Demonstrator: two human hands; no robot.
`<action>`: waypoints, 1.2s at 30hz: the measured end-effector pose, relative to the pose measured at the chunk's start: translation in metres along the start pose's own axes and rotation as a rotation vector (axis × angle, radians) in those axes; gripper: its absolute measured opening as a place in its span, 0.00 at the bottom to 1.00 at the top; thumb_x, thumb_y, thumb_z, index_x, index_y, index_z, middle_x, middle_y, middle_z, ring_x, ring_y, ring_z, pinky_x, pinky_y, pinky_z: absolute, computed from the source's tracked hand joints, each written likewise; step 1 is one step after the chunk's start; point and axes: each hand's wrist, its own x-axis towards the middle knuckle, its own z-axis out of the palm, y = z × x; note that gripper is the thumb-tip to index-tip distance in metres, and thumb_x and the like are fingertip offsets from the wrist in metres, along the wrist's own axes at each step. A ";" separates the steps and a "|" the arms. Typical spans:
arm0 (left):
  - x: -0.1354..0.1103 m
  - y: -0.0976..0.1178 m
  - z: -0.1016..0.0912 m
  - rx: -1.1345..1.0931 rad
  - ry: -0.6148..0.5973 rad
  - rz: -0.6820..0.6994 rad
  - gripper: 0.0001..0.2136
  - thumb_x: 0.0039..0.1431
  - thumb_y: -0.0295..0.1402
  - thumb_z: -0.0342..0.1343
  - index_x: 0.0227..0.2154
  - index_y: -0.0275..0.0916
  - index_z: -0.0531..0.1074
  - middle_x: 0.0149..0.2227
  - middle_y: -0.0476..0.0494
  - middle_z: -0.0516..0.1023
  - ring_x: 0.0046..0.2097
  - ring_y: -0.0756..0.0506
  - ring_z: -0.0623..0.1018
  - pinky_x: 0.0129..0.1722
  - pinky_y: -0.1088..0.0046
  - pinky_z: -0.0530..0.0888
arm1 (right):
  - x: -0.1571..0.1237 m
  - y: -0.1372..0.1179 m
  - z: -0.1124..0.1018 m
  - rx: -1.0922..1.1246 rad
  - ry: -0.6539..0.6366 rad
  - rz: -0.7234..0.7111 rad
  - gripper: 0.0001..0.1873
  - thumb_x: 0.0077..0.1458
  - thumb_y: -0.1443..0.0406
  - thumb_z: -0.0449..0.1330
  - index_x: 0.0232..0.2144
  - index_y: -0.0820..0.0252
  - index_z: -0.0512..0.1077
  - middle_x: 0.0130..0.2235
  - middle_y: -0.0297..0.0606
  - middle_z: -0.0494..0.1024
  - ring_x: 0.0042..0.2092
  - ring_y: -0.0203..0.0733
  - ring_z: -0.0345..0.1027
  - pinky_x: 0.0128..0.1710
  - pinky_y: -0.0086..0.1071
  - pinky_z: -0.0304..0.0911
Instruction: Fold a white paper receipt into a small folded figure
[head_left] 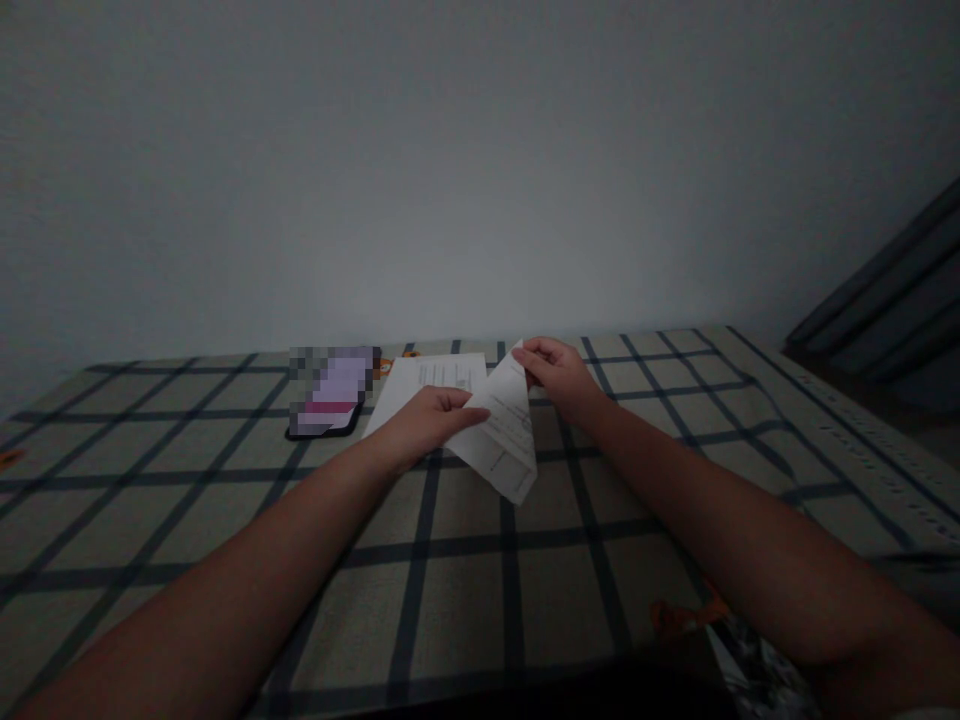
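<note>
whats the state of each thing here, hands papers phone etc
left hand: pinching the left edge of the folded paper
right hand: pinching its upper corner
folded paper: printed, folded at a slant, held up off the checked cloth
flat sheet: printed, lying flat behind the hands
phone: lying flat, screen lit and blurred
checked cloth: spread flat

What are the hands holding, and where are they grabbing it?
Both hands hold one folded sheet of paper. The left hand pinches its left edge near the middle; the right hand pinches its top corner.
</note>
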 end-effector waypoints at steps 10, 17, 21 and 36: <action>0.000 0.004 0.003 0.093 0.056 0.050 0.17 0.55 0.45 0.58 0.38 0.36 0.78 0.37 0.38 0.82 0.36 0.43 0.80 0.35 0.68 0.73 | -0.002 0.006 -0.001 0.030 -0.107 0.095 0.18 0.50 0.52 0.63 0.33 0.61 0.73 0.30 0.34 0.74 0.31 0.35 0.67 0.32 0.30 0.64; -0.001 0.004 0.003 0.051 0.013 0.066 0.16 0.56 0.44 0.57 0.38 0.37 0.78 0.37 0.40 0.82 0.36 0.43 0.80 0.39 0.68 0.73 | -0.001 0.008 -0.002 0.002 -0.088 0.090 0.17 0.50 0.52 0.63 0.32 0.61 0.73 0.30 0.35 0.74 0.30 0.36 0.67 0.33 0.31 0.64; 0.000 0.004 0.003 0.044 -0.002 0.063 0.15 0.56 0.44 0.57 0.37 0.36 0.78 0.38 0.39 0.82 0.38 0.43 0.80 0.40 0.67 0.73 | -0.001 0.009 -0.003 -0.018 -0.072 0.081 0.17 0.50 0.51 0.63 0.30 0.60 0.73 0.28 0.34 0.72 0.29 0.35 0.65 0.31 0.30 0.63; -0.005 0.007 0.007 -0.016 -0.019 -0.052 0.16 0.55 0.44 0.58 0.36 0.35 0.78 0.35 0.36 0.82 0.32 0.43 0.80 0.31 0.69 0.72 | -0.017 -0.016 0.014 -0.197 -0.130 0.022 0.17 0.52 0.54 0.61 0.23 0.62 0.68 0.24 0.31 0.66 0.27 0.32 0.59 0.26 0.29 0.55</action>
